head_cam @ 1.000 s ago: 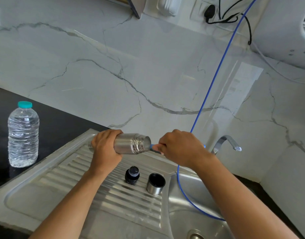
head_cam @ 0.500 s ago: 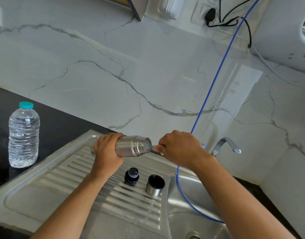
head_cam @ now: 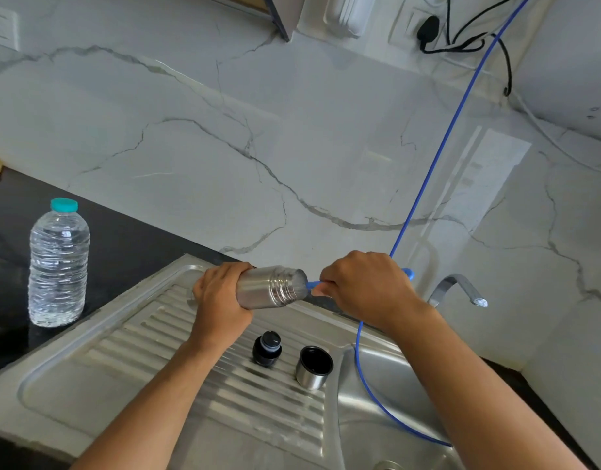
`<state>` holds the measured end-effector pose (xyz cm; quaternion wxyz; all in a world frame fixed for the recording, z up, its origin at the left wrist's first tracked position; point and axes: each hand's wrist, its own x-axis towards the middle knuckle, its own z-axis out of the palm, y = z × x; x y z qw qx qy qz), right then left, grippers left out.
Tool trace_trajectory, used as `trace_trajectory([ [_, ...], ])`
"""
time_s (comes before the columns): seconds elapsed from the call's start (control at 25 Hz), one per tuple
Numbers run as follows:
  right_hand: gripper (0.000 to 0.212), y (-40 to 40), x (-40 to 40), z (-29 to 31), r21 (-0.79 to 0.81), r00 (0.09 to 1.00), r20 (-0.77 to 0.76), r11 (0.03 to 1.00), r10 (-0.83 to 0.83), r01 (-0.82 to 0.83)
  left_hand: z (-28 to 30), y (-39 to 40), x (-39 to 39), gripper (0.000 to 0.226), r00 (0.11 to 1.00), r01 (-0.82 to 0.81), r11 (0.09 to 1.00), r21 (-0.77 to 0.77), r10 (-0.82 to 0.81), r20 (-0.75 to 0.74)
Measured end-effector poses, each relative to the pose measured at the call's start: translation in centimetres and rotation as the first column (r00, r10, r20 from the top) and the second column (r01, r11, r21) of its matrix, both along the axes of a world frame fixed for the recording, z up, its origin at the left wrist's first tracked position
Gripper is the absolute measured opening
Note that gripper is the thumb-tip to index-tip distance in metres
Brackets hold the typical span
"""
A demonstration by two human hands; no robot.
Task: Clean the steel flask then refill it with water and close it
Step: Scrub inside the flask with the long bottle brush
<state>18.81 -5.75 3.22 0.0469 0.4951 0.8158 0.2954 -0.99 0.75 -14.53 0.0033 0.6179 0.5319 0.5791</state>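
The left hand (head_cam: 221, 300) is gripping the flask (head_cam: 270, 289), holding it on its side above the drainboard (head_cam: 129, 340), mouth pointing right. The right hand (head_cam: 367, 288) is clenching a blue handle (head_cam: 313, 284) whose end is sitting at the flask's mouth. The stopper (head_cam: 267, 347) and cup (head_cam: 313, 367) are standing on the drainboard just beside the basin (head_cam: 387, 381). A water bottle (head_cam: 59, 264) is standing on the black counter (head_cam: 129, 239), well to the left.

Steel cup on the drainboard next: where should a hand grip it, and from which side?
Probably best to grip the steel cup around its smooth cylindrical wall, coming from the sink-basin side. It stands upright with its mouth up, so the rim could also be pinched from above. The black stopper stands close on its other side, apart from it, crowding that approach.
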Motion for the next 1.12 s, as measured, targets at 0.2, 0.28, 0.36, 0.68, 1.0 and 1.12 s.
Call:
trace_trajectory([
  [0.2, 0.039, -0.7, 3.7, 1.2, 0.179, 0.997, 0.025, 0.981, 0.072, -0.075, 0.1, 0.4, -0.5, 0.067, 0.999, -0.035, 0.999, -0.038, 0.036, 0.033],
  [0.28, 0.032, -0.5, 2.7, 0.5, 0.211, 0.994, 0.047, 0.971, 0.103, -0.11, 0.0, 0.1, 0.1, 0.067, 0.999, -0.017, 0.999, -0.047, 0.019, 0.035],
  [0.36, 0.029, 0.0, 1.1, -0.8, 0.158, 0.991, 0.083, 0.981, 0.1, -0.112, 0.0, -0.3, 0.5, 0.068, 1.0, 0.016, 0.999, -0.028, -0.015, 0.012],
  [0.68, 0.042, -0.2, 3.1, 1.4, 0.206, 0.997, 0.041, 0.976, 0.07, -0.077, 0.0, 0.3, -0.4, 0.067, 0.996, -0.036, 0.999, -0.034, 0.039, 0.074],
  [1.0, 0.045, 0.3, 1.9, -0.2, 0.011, 0.998, 0.019, 0.998, 0.063, -0.063, 0.2, -0.5, 0.4, 0.069, 1.0, 0.025, 1.0, -0.019, -0.025, -0.002],
  [1.12, 0.061, -0.4, 4.8, 1.4, 0.087, 0.999, -0.009, 0.995, 0.048, -0.047, 0.1, -0.1, -0.1, 0.069, 1.0, -0.002, 1.0, -0.026, 0.003, 0.008],
])
